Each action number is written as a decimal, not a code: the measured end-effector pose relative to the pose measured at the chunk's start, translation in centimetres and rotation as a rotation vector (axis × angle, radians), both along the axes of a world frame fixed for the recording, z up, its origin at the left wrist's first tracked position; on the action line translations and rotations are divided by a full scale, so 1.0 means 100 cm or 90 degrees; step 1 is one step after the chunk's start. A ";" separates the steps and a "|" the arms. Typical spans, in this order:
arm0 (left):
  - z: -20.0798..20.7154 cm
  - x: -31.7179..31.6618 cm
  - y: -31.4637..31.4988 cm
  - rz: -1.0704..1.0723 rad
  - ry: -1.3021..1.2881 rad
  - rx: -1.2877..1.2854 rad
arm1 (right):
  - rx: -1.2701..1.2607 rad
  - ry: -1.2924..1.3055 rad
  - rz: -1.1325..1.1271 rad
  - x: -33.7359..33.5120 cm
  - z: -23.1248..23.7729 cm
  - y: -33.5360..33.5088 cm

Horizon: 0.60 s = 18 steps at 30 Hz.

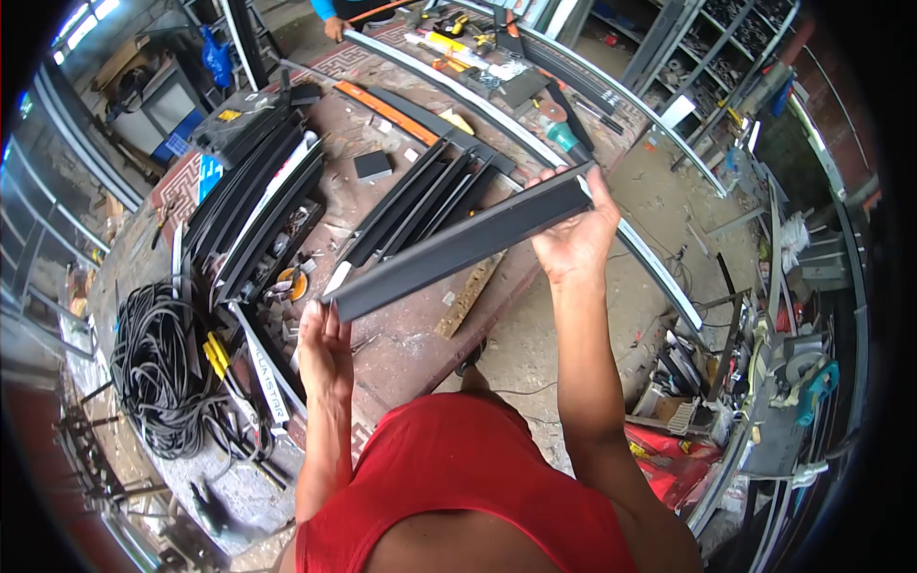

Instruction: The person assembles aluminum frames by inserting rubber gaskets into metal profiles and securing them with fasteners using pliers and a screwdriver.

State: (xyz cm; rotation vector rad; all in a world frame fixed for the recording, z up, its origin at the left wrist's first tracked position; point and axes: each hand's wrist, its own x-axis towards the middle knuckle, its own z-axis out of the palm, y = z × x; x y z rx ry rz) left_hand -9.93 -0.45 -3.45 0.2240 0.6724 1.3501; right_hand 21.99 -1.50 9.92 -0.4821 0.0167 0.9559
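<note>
A black metal profile, straight and flat-faced, is held up slantwise above the table, its right end higher in the picture. At its lower left end the fingers of my left hand are closed on it. My right hand grips the other end, palm beneath and thumb along the tip. Below and beyond it, several similar black profiles lie side by side on the table. A perforated strip rests under the held piece, partly covered by it. Beyond my right hand lies a green power tool.
The reddish table also bears a small black block, an orange bar and stacked black profiles. Coiled black cable lies at left. A long curved-looking pale rail crosses the far side, near another person's hand.
</note>
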 end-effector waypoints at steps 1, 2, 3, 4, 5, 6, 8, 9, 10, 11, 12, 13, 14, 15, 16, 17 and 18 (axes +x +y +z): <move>0.004 -0.001 0.005 0.023 0.011 -0.043 | -0.004 0.004 0.017 -0.006 -0.003 0.001; 0.002 -0.002 0.013 0.043 0.028 -0.073 | 0.003 0.011 0.007 -0.011 -0.006 0.003; -0.011 -0.007 0.019 0.027 0.019 -0.062 | 0.007 0.020 -0.001 -0.016 -0.011 0.003; -0.007 -0.003 0.018 0.058 0.052 -0.097 | 0.014 0.011 0.012 -0.015 -0.023 0.000; -0.004 0.005 0.015 0.091 0.087 -0.133 | -0.011 0.025 -0.029 -0.020 -0.024 -0.002; -0.011 0.006 0.015 0.089 0.071 -0.127 | -0.046 0.031 -0.051 -0.018 -0.027 -0.006; -0.034 0.006 0.013 0.090 0.064 -0.130 | -0.080 0.025 -0.052 -0.023 -0.037 -0.015; -0.035 0.008 0.010 0.087 0.073 -0.142 | -0.081 0.039 -0.045 -0.024 -0.039 -0.016; -0.036 0.010 0.007 0.096 0.072 -0.146 | -0.088 0.041 -0.029 -0.028 -0.043 -0.015; -0.036 0.009 0.005 0.104 0.083 -0.157 | -0.148 0.025 -0.047 -0.032 -0.044 -0.014; -0.035 0.011 0.002 0.111 0.081 -0.172 | -0.210 0.006 -0.070 -0.037 -0.041 -0.016; -0.035 0.013 0.001 0.118 0.079 -0.187 | -0.219 0.006 -0.062 -0.037 -0.043 -0.017; -0.035 0.015 0.000 0.124 0.080 -0.178 | -0.215 0.011 -0.071 -0.036 -0.044 -0.018; -0.031 0.017 -0.002 0.127 0.081 -0.183 | -0.208 0.015 -0.085 -0.032 -0.045 -0.018; -0.025 0.018 -0.002 0.105 0.098 -0.173 | -0.185 0.019 -0.067 -0.021 -0.053 -0.018; -0.022 0.019 -0.002 0.083 0.114 -0.163 | -0.188 0.020 -0.066 -0.012 -0.059 -0.018; -0.027 0.012 0.003 0.030 0.208 -0.170 | -0.211 0.025 -0.062 -0.007 -0.061 -0.017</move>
